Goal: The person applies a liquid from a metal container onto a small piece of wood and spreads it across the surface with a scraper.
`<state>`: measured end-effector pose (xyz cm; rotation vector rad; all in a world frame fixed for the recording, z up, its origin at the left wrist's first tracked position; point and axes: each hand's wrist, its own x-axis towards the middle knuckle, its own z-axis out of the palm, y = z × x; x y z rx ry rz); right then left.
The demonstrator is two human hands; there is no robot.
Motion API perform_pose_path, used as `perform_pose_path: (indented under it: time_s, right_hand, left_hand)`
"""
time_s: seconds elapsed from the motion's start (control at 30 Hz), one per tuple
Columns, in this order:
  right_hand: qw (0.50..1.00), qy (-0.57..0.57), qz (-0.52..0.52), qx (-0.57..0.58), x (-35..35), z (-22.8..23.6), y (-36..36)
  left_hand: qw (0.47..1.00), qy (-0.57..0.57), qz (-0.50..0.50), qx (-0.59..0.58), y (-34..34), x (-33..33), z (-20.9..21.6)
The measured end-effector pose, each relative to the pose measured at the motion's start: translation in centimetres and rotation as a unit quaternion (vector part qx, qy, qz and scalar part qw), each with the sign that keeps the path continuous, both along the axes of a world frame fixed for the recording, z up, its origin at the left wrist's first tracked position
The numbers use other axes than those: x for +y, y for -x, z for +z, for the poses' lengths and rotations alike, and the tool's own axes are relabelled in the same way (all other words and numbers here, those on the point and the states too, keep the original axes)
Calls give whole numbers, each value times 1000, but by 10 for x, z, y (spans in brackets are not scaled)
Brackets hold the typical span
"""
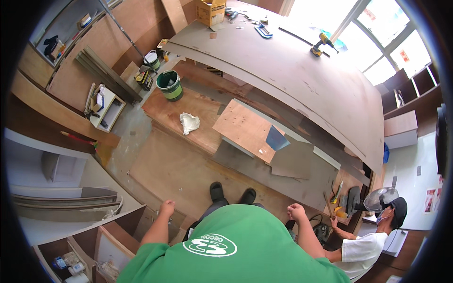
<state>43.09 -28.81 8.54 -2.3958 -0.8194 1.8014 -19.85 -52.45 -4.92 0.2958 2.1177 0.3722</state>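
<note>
Left hand (167, 208) and right hand (296, 212) curl loosely, whether around anything I cannot tell; ahead lies a rectangular, grainy, reddish-brown plywood board (243, 128), an angular blue sheet (277, 138) overlapping its right edge.

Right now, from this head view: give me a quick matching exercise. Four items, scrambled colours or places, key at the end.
Items
1. right hand
2. drill nearest the window
3. clamp
4. crumpled wad

Descriptions
A. blue
B. white, on the plywood
C. beside the green shirt
D. yellow and black

Pairs: 1-C, 2-D, 3-A, 4-B
</note>
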Motion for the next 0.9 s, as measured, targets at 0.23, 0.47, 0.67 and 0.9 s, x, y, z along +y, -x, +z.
perform_pose_path:
  time_s: [0.23, 0.47, 0.67, 0.9]
  right_hand:
    - [997, -50, 45, 47, 107, -11, 59]
    - [983, -61, -59, 161, 175, -58, 145]
    - [970, -94, -92, 207, 206, -99, 177]
    - [966, -97, -107, 216, 230, -91, 165]
  left_hand:
    - [986, -90, 131, 53, 8, -29, 16]
    - [970, -122, 207, 30, -74, -64, 62]
    - [990, -35, 122, 55, -144, -132, 76]
    - [978, -30, 207, 25, -181, -130, 125]
